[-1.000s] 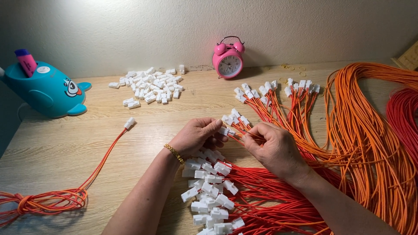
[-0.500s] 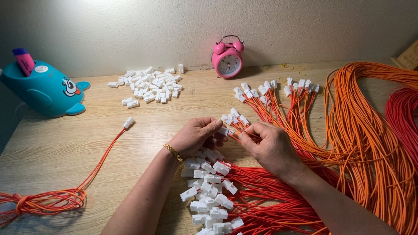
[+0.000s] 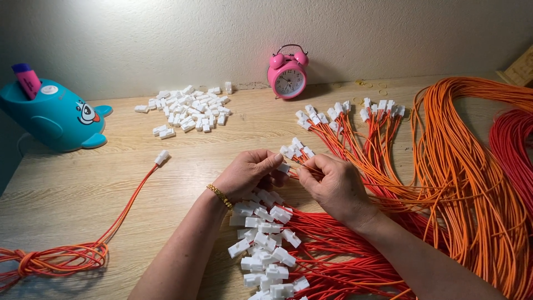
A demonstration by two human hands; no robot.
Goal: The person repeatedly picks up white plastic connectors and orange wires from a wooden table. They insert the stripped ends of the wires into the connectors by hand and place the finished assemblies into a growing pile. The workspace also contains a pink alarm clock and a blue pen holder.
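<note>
A pale wooden worktop (image 3: 83, 194) is being shown against a plain grey wall. At its middle, a small white connector (image 3: 284, 167) is being pinched by the fingers (image 3: 272, 161) of the left hand (image 3: 250, 175), which are closed together on it. A thin orange wire (image 3: 304, 168) is being gripped just beside it by the fingers (image 3: 311, 166) of the right hand (image 3: 333, 186), also closed together; whether wire and connector are already joined cannot be told. A gold bracelet (image 3: 221, 196) is being worn on the left wrist. Beneath both hands, a bundle of red wires (image 3: 333, 255) tipped with white connectors (image 3: 264, 239) is lying on the worktop. To the right, long orange wires (image 3: 466, 166) are being fanned out, their white ends (image 3: 344, 111) pointing toward the wall. Farther back, a heap of loose white connectors (image 3: 186, 108) is lying well apart from the hands, and a pink alarm clock (image 3: 287, 75) is standing near the wall. At the left, one coiled orange wire (image 3: 61, 258) with a white end and a teal whale-shaped holder (image 3: 53, 116) are resting.
</note>
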